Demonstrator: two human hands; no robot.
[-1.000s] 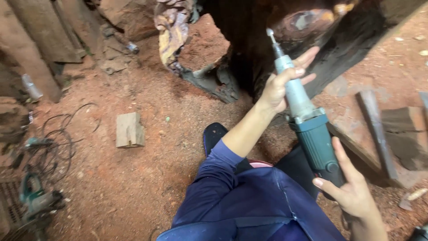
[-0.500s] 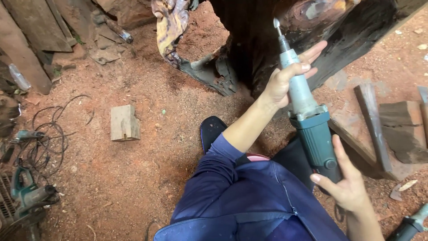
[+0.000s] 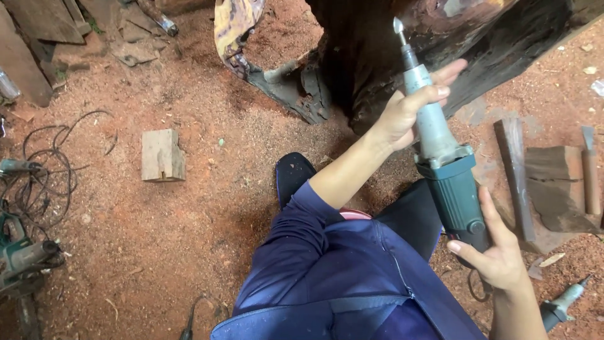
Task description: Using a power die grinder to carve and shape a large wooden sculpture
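Observation:
I hold a long die grinder (image 3: 440,164) with a grey neck and a green body, its pointed bit up against a big dark carved tree trunk (image 3: 371,56). My left hand (image 3: 409,113), on a blue-sleeved arm, is wrapped around the grey neck. Lower right, my right hand (image 3: 497,252) cups the rear end of the green body, fingers partly spread. The bit's tip sits at the trunk's surface; whether it touches is unclear.
Red sawdust-covered ground (image 3: 189,239) lies all around. A small wood block (image 3: 162,154) rests at left, with tangled cables (image 3: 44,170) and a green power tool (image 3: 22,258) beyond. Right: wood slats (image 3: 516,176), a chisel (image 3: 590,170), a second grinder (image 3: 560,308). My black shoe (image 3: 294,176) is by the trunk.
The view has shifted a little and the trunk sits closer to the grinder's bit. Both hands keep the same hold on the grinder.

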